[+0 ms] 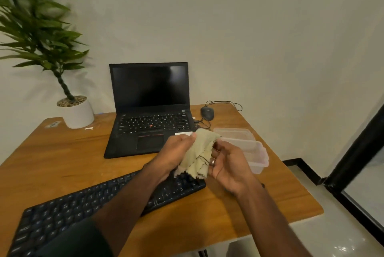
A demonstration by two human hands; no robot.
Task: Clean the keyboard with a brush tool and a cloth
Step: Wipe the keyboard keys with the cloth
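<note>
The left forearm covers the middle of the keyboard, and its near left corner is cut off by the bottom edge at 7 o'clock. The key letters are too blurred to read. The cloth hides the fingers of the left hand and part of the right hand. The right hand hides the near side of the plastic boxes. The plant at 10 o'clock is blurred and cut off by the left and top edges. A small white thing beside the pot is too small to tell.
</note>
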